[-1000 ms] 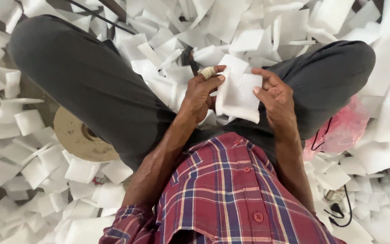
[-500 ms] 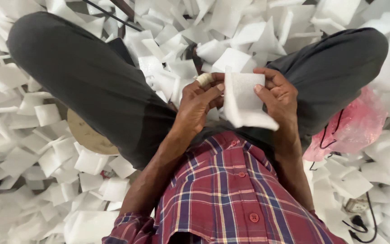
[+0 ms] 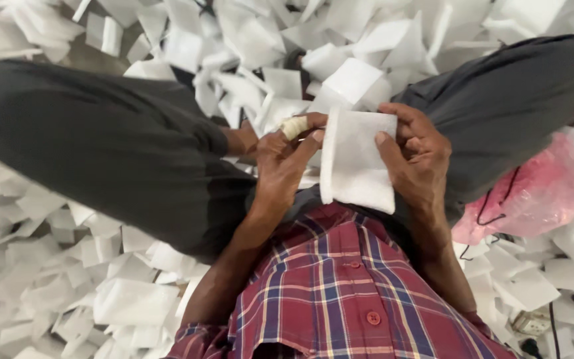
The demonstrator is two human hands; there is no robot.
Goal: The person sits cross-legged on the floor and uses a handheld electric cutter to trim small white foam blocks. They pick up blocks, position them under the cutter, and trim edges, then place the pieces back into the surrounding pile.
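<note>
Seen from the head camera, the white fabric pouch (image 3: 357, 159) sits a little lower and nearer the chest than half a second before, and it now hangs flatter and more upright between the two hands; the view itself has drifted, so the pink plastic bag (image 3: 533, 193) lies closer to the right edge than it did. The pouch is held above the lap, in front of the plaid shirt (image 3: 340, 292), its top edge level with the fingertips and its bottom edge free, touching nothing that can be seen. On every side the floor is heaped with loose white fabric pieces (image 3: 134, 299), which crowd up against both grey trouser legs (image 3: 101, 153), so the only open room is the small space over the lap where the hands work. The left hand (image 3: 284, 163) comes up from the bent forearm with its wrist turned inward, the fingers curled narrow and pinching the pouch's left edge; one fingertip wears a pale tape wrap (image 3: 295, 126). The right hand (image 3: 416, 156) reaches in from the right, thumb laid across the front of the cloth and fingers folded behind it, clamping the right edge. A thin black cord (image 3: 493, 199) lies across the pink bag beside the right knee.
</note>
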